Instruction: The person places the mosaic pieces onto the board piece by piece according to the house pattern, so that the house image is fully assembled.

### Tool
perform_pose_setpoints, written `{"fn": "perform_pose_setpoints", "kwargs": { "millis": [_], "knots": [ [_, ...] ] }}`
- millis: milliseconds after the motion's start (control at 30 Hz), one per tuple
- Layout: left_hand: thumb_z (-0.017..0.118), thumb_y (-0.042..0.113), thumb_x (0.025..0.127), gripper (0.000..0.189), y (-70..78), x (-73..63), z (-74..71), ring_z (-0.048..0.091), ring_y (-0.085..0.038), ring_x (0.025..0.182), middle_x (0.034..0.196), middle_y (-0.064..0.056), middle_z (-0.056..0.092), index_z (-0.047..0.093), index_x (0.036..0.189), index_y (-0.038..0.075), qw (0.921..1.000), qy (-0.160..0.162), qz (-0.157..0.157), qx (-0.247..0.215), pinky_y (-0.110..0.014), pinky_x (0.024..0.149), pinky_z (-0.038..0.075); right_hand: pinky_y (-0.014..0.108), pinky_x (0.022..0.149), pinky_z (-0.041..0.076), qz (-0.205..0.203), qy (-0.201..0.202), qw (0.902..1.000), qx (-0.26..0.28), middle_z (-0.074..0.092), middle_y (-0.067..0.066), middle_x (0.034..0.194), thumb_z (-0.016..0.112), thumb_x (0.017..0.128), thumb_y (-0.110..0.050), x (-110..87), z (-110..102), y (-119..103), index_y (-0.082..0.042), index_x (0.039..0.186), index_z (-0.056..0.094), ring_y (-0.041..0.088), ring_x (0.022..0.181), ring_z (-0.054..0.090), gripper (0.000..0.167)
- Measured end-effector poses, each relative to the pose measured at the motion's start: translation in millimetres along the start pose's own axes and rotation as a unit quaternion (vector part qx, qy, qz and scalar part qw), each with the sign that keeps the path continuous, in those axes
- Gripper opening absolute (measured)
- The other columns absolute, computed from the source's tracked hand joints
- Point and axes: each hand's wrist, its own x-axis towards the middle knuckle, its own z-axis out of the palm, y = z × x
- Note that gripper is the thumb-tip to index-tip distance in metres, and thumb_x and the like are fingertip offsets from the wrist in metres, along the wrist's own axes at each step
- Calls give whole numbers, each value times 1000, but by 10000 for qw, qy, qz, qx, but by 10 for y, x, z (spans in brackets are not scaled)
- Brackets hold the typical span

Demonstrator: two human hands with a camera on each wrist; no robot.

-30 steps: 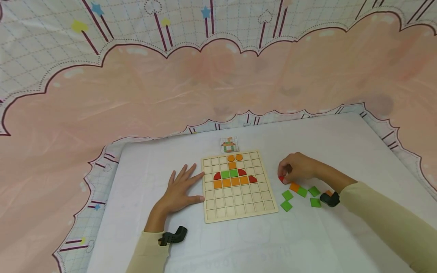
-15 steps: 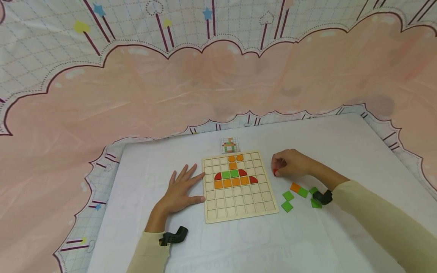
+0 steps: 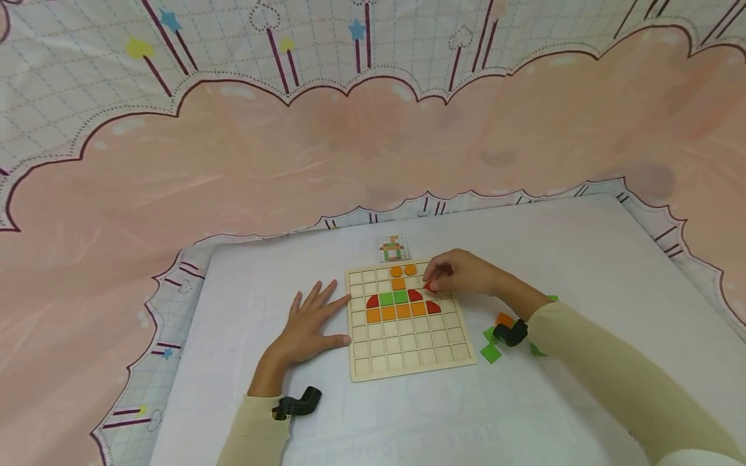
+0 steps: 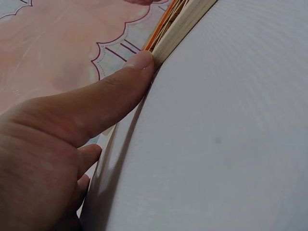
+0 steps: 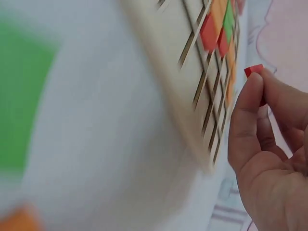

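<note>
A square wooden grid board (image 3: pixel 408 356) lies on the white table, with orange, green and red tiles set in its upper cells. My right hand (image 3: pixel 466 272) pinches a small red tile (image 5: pixel 255 70) between thumb and fingers, over the board's upper right part. To the left, my left hand (image 3: pixel 305 327) lies with fingers spread, thumb and index fingertip at the board's left edge. In the left wrist view the thumb (image 4: pixel 115 96) touches the board's wooden side (image 4: pixel 180 31).
A small pattern card (image 3: pixel 394 248) lies just beyond the board. Right of the board are loose tiles, including a green tile (image 3: pixel 491 353) and an orange tile (image 3: pixel 504 320), partly hidden by the right wrist camera (image 3: pixel 511 332) and sleeve.
My right hand has moved left from beside the loose tiles to above the board, carrying the red tile. My left hand stays in place.
</note>
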Motion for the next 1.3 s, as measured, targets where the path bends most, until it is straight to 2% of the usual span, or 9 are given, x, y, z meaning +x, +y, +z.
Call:
{"fn": "perform_pose_setpoints", "kwargs": {
  "millis": [133,233,500,800,867,1033,1300],
  "knots": [
    [79,54,82,84,11,-3,-9,3,-36,160,172,-4,18,46,155,28,10000,-15,-22,-28,-66,124,-9,32,94,52,216,-142,9992,301,72,1,105,78,91,-15,126,127,-97,-16,106,75,21,99,62,16],
    [79,53,82,84,15,-1,-12,3,-36,160,172,-4,19,46,155,28,10000,-16,-27,-14,-66,124,-8,30,90,53,233,-222,9987,385,72,1,104,79,89,-15,214,225,-155,-16,105,75,21,97,62,16],
    [78,55,82,84,11,4,-10,3,-36,160,172,-4,18,46,155,28,10000,-32,-3,23,-65,124,-8,26,72,55,190,-295,9962,800,68,4,87,80,89,-14,367,449,-353,-12,101,75,19,80,59,13],
    [77,56,83,85,4,-5,-15,2,-34,161,173,-3,17,44,156,29,10000,-87,0,16,-64,124,-10,27,68,60,185,-401,9926,1130,73,3,84,80,89,-15,490,697,-543,-12,95,79,15,70,65,7],
    [77,56,83,85,0,-9,-13,2,-35,161,173,-3,17,44,156,28,10000,-74,17,11,-65,124,-10,26,68,59,75,-416,9941,998,73,2,83,80,89,-16,519,749,-564,-14,95,79,14,70,64,6],
    [77,56,83,84,-18,-10,3,2,-35,161,173,-3,16,45,156,29,9999,-44,60,73,-65,124,-10,24,73,51,-299,-282,9989,216,73,-5,82,79,90,-16,587,861,-616,-16,93,77,10,77,62,4],
    [77,56,83,84,-56,-16,28,3,-36,161,173,-4,18,45,156,29,9997,64,203,107,-67,123,-8,22,71,49,-541,-200,9967,-564,71,-9,76,81,88,-17,650,986,-691,-16,89,79,6,74,62,4]
  ]
}}
